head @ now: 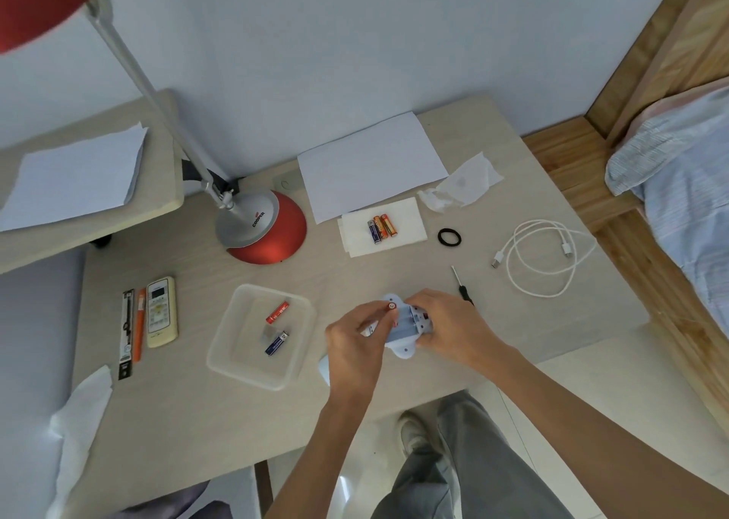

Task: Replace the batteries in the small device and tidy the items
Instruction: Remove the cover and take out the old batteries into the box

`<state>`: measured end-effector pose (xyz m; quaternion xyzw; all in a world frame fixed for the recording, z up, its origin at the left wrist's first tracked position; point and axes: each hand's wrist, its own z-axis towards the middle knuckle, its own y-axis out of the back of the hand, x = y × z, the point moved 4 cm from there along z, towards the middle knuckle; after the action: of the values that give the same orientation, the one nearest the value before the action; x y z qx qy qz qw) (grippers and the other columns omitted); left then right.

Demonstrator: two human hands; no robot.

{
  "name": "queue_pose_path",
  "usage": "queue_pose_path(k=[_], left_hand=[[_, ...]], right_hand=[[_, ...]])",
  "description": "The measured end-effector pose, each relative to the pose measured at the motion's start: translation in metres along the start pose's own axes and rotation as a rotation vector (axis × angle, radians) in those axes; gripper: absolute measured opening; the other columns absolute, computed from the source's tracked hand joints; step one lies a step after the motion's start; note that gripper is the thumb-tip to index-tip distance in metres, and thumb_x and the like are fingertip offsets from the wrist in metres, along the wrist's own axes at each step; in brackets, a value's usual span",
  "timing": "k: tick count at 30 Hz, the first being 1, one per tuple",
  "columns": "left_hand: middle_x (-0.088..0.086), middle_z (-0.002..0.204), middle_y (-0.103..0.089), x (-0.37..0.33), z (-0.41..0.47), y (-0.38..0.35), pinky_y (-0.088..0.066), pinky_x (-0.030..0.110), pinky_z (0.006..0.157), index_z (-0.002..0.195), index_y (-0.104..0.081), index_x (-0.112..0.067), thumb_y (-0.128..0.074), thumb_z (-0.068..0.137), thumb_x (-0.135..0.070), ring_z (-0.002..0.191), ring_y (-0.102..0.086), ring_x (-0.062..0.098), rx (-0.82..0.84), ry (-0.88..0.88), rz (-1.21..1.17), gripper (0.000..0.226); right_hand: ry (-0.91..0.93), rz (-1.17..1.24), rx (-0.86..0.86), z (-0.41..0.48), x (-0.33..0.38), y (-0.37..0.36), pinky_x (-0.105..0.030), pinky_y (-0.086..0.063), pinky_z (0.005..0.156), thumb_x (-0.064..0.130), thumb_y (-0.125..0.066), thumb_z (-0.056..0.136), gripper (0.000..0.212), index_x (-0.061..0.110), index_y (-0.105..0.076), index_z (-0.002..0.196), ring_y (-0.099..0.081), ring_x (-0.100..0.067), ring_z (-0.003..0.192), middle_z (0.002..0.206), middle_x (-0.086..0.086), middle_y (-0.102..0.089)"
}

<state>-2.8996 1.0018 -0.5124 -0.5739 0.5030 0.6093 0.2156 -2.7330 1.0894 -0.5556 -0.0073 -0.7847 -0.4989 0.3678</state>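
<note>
Small pale-blue device [406,327] held above the desk's [197,420] near edge, battery bay up. Right hand [453,327] clamped on its right side. Left hand [353,345] pinches a red-ended battery [390,308] at the bay. Clear tray [225,356] to the left holds two batteries [278,327]; three more [382,227] lie on tissue [410,218] farther back.

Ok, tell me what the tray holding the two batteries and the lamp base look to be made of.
The tray looks like translucent, slightly frosted plastic: the tabletop shows through its walls. The lamp base has a glossy red skirt, plastic or painted metal, I cannot tell which, under a silver matte top that looks like metal or metallic paint.
</note>
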Motion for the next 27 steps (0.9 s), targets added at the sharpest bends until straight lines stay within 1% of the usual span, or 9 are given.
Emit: queue_pose_path(k=[6,9,11,15,17,18,21,24,27], left_hand=[[-0.009,0.096,-0.083,-0.015,0.004,0.041,-0.061,0.024,0.090,0.107,-0.084,-0.015,-0.082,0.095,-0.014,0.093,-0.079,0.011,-0.043,-0.051,0.019,0.012],[-0.004,0.088,-0.081,-0.016,0.007,0.073,-0.060,0.021,0.087,0.104,-0.083,-0.012,-0.081,0.095,-0.009,0.086,-0.079,0.016,-0.071,-0.084,0.062,0.010],[-0.003,0.087,-0.080,-0.010,0.012,0.098,-0.060,0.019,0.086,0.101,-0.083,-0.012,-0.080,0.095,-0.007,0.084,-0.079,0.015,-0.088,-0.081,0.092,0.008],[-0.012,0.094,-0.082,0.010,0.025,0.145,-0.061,0.021,0.084,0.105,-0.084,-0.018,-0.081,0.095,-0.012,0.086,-0.079,0.009,-0.117,-0.059,0.206,0.012],[-0.016,0.092,-0.081,0.023,0.032,0.162,-0.061,0.019,0.083,0.102,-0.082,-0.023,-0.081,0.094,-0.010,0.085,-0.078,0.004,-0.114,-0.055,0.287,0.015],[-0.016,0.091,-0.081,0.030,0.037,0.169,-0.061,0.020,0.084,0.101,-0.082,-0.023,-0.081,0.094,-0.008,0.084,-0.078,0.003,-0.102,-0.054,0.343,0.016],[-0.011,0.091,-0.080,0.058,0.052,0.183,-0.064,0.030,0.085,0.100,-0.082,-0.017,-0.079,0.095,-0.008,0.081,-0.076,0.005,-0.035,-0.060,0.518,0.010],[-0.012,0.083,-0.076,0.081,0.065,0.189,-0.064,0.036,0.080,0.094,-0.080,-0.020,-0.078,0.096,-0.014,0.078,-0.074,0.005,0.012,-0.042,0.665,0.007],[-0.007,0.078,-0.073,0.096,0.074,0.185,-0.063,0.040,0.075,0.086,-0.075,-0.023,-0.078,0.094,-0.015,0.075,-0.071,0.017,0.066,-0.014,0.790,0.012]], right_hand=[[-0.025,0.018,0.019,0.001,-0.002,0.000,-0.035,-0.059,0.082,0.026,-0.082,0.081,0.045,0.026,-0.067,0.123,-0.069,-0.013,0.097,0.112,0.011,-0.070],[-0.026,0.024,0.034,0.002,-0.004,-0.001,-0.035,-0.060,0.081,0.029,-0.083,0.079,0.043,0.029,-0.067,0.120,-0.069,-0.012,0.097,0.110,0.013,-0.070],[-0.026,0.025,0.036,0.002,-0.005,-0.001,-0.036,-0.060,0.082,0.029,-0.084,0.078,0.045,0.029,-0.067,0.120,-0.069,-0.011,0.097,0.110,0.013,-0.070],[-0.032,0.030,0.040,0.003,-0.007,-0.002,-0.034,-0.059,0.078,0.028,-0.085,0.077,0.045,0.030,-0.068,0.118,-0.067,-0.011,0.093,0.107,0.014,-0.069],[-0.032,0.036,0.039,0.003,-0.008,-0.003,-0.034,-0.059,0.077,0.028,-0.085,0.076,0.046,0.031,-0.067,0.118,-0.067,-0.010,0.093,0.107,0.014,-0.069],[-0.032,0.033,0.040,0.003,-0.008,-0.004,-0.034,-0.059,0.077,0.028,-0.086,0.076,0.047,0.031,-0.067,0.119,-0.067,-0.009,0.093,0.107,0.014,-0.069],[-0.039,0.026,0.039,0.003,-0.008,-0.005,-0.032,-0.058,0.076,0.029,-0.085,0.076,0.047,0.032,-0.067,0.119,-0.066,-0.007,0.092,0.107,0.015,-0.069],[-0.048,0.025,0.036,0.002,-0.008,-0.004,-0.029,-0.057,0.075,0.029,-0.084,0.077,0.044,0.032,-0.068,0.118,-0.065,-0.006,0.090,0.106,0.016,-0.069],[-0.052,0.030,0.038,0.002,-0.008,-0.004,-0.027,-0.055,0.073,0.027,-0.083,0.078,0.044,0.031,-0.067,0.118,-0.063,-0.005,0.088,0.106,0.015,-0.068]])
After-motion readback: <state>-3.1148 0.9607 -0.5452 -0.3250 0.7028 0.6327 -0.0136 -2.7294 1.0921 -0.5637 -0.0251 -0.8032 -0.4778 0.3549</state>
